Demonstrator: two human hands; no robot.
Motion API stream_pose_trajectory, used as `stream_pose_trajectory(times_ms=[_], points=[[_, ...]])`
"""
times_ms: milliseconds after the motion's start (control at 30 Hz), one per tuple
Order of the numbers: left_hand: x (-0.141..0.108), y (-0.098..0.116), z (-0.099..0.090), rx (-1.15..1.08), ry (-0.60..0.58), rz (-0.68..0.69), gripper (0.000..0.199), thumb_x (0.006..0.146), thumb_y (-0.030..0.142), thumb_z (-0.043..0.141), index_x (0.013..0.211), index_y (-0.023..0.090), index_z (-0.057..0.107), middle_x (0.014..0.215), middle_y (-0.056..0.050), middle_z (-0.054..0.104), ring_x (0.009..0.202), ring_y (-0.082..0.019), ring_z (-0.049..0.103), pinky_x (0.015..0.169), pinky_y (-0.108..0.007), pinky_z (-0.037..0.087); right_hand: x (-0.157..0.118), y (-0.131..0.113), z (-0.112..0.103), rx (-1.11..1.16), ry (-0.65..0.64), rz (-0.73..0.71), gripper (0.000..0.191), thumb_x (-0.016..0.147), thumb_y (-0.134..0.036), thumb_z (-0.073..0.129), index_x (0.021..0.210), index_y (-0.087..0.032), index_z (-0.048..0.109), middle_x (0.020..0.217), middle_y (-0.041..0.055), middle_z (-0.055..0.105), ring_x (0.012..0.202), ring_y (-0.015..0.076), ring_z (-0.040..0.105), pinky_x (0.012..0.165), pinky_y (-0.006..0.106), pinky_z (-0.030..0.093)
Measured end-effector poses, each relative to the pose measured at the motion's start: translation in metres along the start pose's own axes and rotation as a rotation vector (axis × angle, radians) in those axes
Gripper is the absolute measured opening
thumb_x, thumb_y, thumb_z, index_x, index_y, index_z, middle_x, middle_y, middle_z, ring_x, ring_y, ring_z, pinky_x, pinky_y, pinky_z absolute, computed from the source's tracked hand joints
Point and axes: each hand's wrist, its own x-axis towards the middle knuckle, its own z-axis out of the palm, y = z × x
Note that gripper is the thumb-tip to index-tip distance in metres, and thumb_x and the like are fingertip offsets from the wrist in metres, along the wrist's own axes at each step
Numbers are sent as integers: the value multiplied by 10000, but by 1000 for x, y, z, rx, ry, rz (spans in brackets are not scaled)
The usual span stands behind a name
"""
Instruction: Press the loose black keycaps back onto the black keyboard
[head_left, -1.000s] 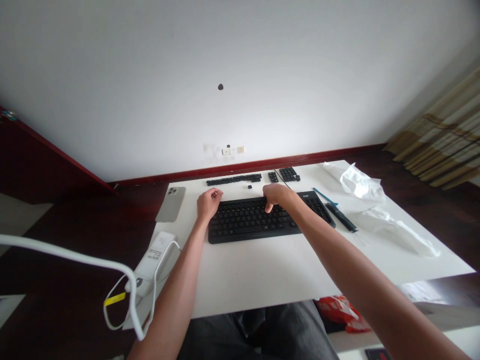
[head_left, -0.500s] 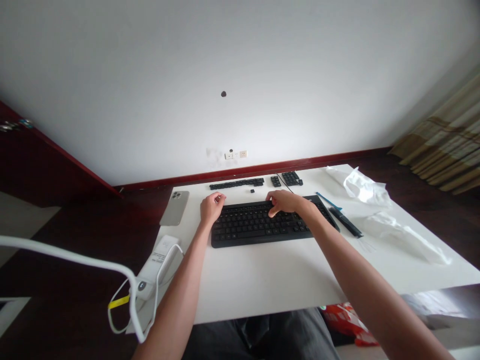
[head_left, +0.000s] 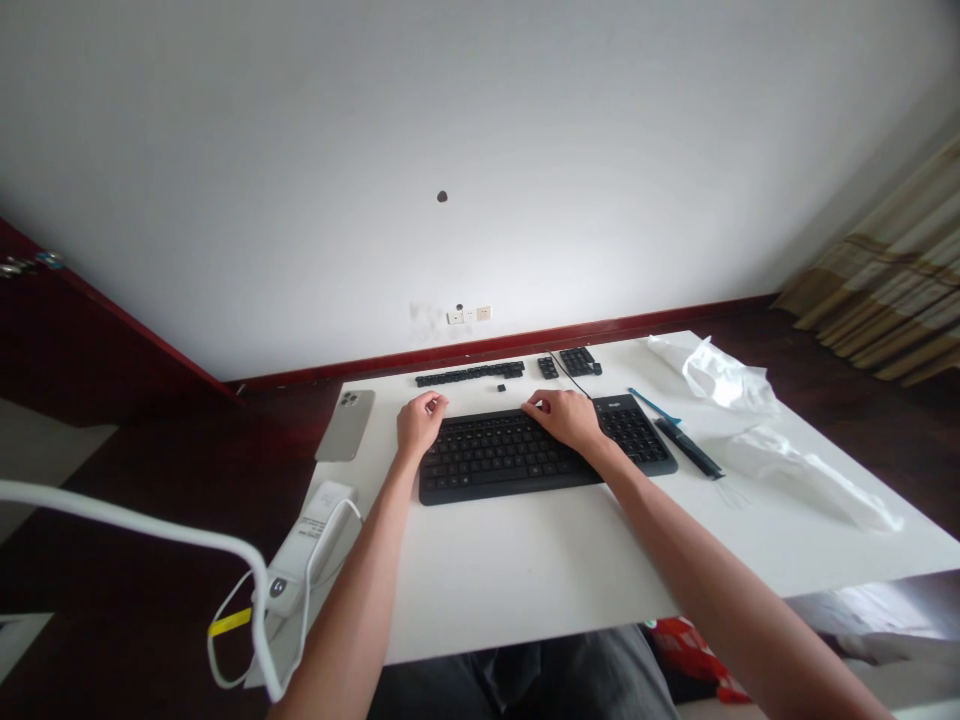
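Note:
A black keyboard point(head_left: 499, 460) lies on the white table, with keys across most of its face. Beside its left end is my left hand point(head_left: 420, 424), fingers curled toward the thumb in a loose pinch; what may be between the tips is too small to tell. My right hand point(head_left: 566, 416) reaches over the keyboard's upper middle, fingertips drawn together near the top row of keys, hiding what they hold or touch. Just behind the keyboard lies one loose black keycap point(head_left: 502, 388). Farther back is a row of black keycaps point(head_left: 469, 375).
Small keycap groups point(head_left: 548, 368) and a larger block point(head_left: 577, 361) lie at the back. A phone point(head_left: 346, 426) and white power strip point(head_left: 315, 530) are left. Rightward lie a blue tool point(head_left: 654, 405), a black brush-like item point(head_left: 688, 447) and crumpled white plastic point(head_left: 731, 380).
My right hand has shifted slightly left across the keyboard, and its thumb has closed in toward the fingers. My left hand stays at the keyboard's left end. The view has tilted slightly.

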Motion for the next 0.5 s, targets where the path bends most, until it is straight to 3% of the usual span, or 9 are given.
stream_pose_trajectory(times_ms=[167,300,400,500], points=[[0,0,0,12,-1,-9,259,930,426,572,870,259,760,854,-12,759,750,-181,648,710,-265,411,-2,-5,8,80,105,-106,255,983,-397,555,1019,-282,780,798,12,730,731,189,642,657,286,413],[0,1,0,20,-1,-12,260,934,424,568,871,262,761,840,-11,752,742,-180,641,702,-264,404,1,-11,18,120,209,-316,341,1008,-402,550,1255,-230,711,1028,77,741,1013,258,643,879,351,502],[0,2,0,31,-7,-15,265,936,426,565,875,261,763,820,-16,743,739,-183,638,692,-264,396,5,-15,24,101,191,-391,501,1024,-471,517,1456,-223,574,1237,113,700,1140,294,613,1018,428,485],[0,2,0,41,-7,-22,268,934,432,566,875,259,762,810,-16,736,734,-182,633,684,-261,387,7,-15,27,50,118,-375,618,1027,-558,464,1557,-239,459,1446,130,599,1286,328,550,1068,482,471]])
